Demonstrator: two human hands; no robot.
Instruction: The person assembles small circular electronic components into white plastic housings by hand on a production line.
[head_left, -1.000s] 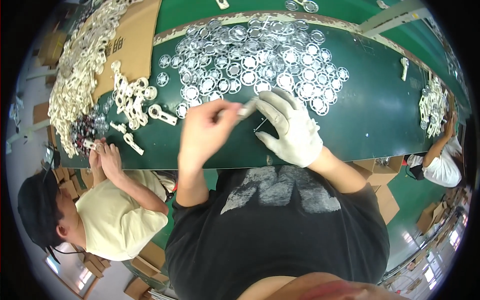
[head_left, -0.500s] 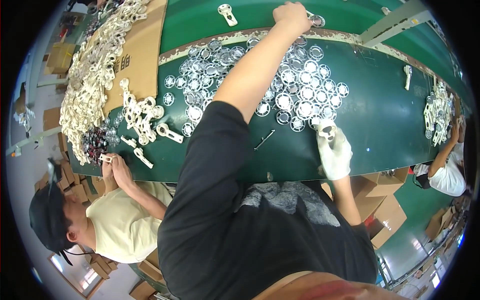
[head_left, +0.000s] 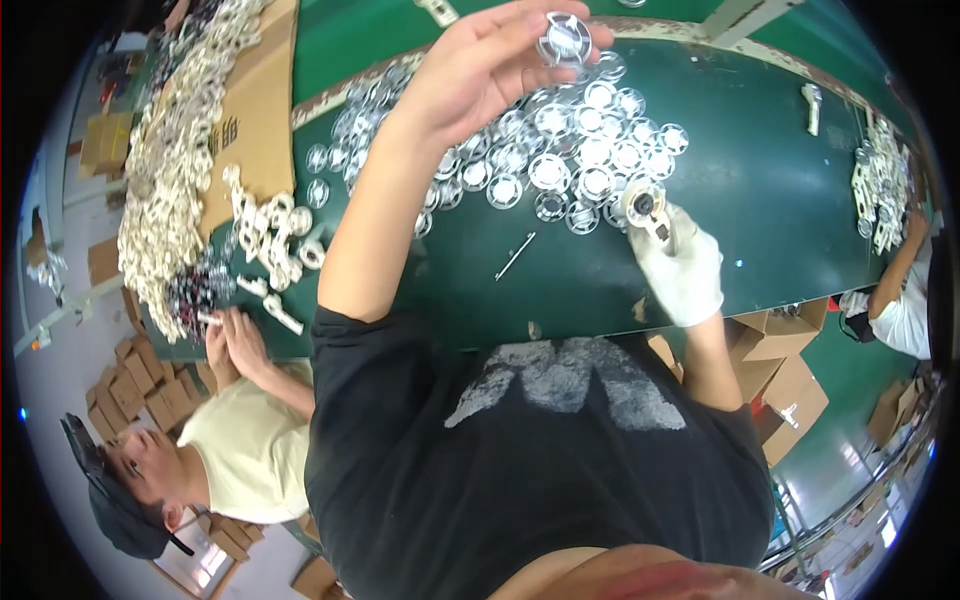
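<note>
At top middle the left hand pinches a disc; right of centre the right hand grips a white part, probably to steady it.

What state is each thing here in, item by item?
Left hand, bare, raised, holding clear disc
Clear disc, held, raised
Right hand, gloved, holding white part
White part, held, round end showing
Loose discs, heaped
Thin rod, lying apart from loose discs
White pieces, piled
Cardboard sheet, partly covered
Cardboard box, open
</note>
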